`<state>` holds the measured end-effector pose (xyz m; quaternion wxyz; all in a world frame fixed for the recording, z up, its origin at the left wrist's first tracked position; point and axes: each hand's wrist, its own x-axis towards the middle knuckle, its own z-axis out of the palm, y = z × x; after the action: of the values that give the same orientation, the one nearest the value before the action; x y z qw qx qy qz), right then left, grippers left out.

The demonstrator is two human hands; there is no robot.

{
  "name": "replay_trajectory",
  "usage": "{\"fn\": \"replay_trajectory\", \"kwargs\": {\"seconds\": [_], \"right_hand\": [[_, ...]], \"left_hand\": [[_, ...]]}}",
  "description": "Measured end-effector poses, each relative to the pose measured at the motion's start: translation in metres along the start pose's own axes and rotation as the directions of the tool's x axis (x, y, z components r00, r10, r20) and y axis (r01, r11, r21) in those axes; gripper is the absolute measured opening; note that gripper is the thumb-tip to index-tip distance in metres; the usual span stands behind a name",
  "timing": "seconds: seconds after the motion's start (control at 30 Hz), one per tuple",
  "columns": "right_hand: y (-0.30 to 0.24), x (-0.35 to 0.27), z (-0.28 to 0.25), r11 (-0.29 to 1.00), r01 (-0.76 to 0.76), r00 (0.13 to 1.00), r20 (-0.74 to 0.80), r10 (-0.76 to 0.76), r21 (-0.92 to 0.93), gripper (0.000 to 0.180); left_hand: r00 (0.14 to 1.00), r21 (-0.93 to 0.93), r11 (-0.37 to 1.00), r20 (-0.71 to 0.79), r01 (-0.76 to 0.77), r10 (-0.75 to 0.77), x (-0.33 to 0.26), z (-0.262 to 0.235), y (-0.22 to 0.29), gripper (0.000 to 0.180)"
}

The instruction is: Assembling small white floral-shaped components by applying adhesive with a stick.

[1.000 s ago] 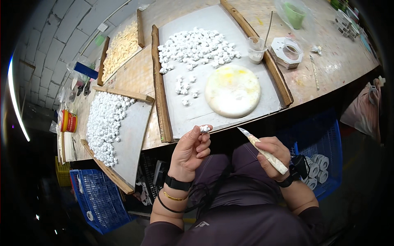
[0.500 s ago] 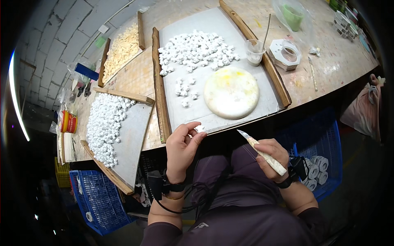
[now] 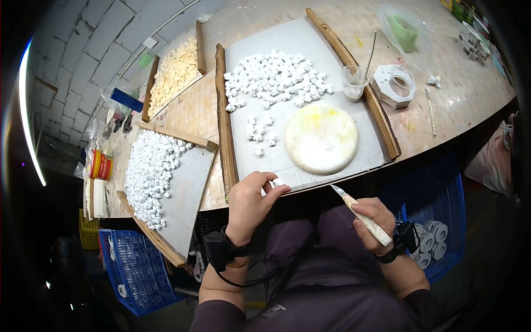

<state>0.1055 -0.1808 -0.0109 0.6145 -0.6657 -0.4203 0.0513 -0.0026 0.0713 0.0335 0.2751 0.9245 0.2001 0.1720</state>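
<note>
Between the thumb and fingers of my left hand (image 3: 250,200) is a small white knobbly piece (image 3: 278,182), held at the front edge of the board. My right hand (image 3: 374,221) grips a knife (image 3: 365,220) by its pale, wrapped handle, its blade pointing up and to the left, apart from the piece. On the grey board (image 3: 265,33) lies a heap of similar white pieces (image 3: 276,74), with a smaller group (image 3: 259,133) nearer to me. Beside that group sits a round white disc (image 3: 322,141) with yellow stains.
Wooden strips (image 3: 222,110) flank the board. A plastic cup (image 3: 354,86) with a stick stands at its right, near a white octagonal mould (image 3: 394,86). A second board at left carries more white pieces (image 3: 149,171). Blue crates (image 3: 130,271) stand below the table on both sides.
The whole view has shifted slightly, with the table lower and further right. My left fingers have turned, covering more of the white piece. The knife stays in my right hand.
</note>
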Motion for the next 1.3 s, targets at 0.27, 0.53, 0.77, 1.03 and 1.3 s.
{"fn": "replay_trajectory", "kwargs": {"seconds": [0.27,0.53,0.77,1.03,1.3], "right_hand": [[0.009,0.007,-0.003,0.999,-0.02,0.998,-0.051,0.023,0.042,0.029],[0.012,0.003,-0.012,0.998,-0.063,0.996,-0.059,0.065,0.032,0.028],[0.014,0.0,-0.023,0.996,-0.084,0.993,-0.083,0.085,0.021,0.027],[0.016,-0.006,-0.018,0.989,-0.109,0.985,-0.12,0.121,0.102,0.026],[0.005,0.002,-0.011,0.996,-0.064,0.994,-0.088,0.069,0.058,0.025]], "left_hand": [[0.994,0.211,0.976,0.107,-0.049,0.027,0.092,-0.023,-0.034,0.029],[0.946,0.262,0.961,0.326,-0.089,-0.001,0.15,0.026,-0.048,0.026],[0.979,0.115,0.988,0.169,0.098,-0.117,0.137,-0.006,-0.051,0.028],[0.897,0.236,0.884,-0.29,0.404,-0.333,0.04,-0.132,-0.19,0.023],[0.826,0.562,0.64,-0.156,0.524,-0.541,-0.026,-0.125,-0.231,0.041]]}}
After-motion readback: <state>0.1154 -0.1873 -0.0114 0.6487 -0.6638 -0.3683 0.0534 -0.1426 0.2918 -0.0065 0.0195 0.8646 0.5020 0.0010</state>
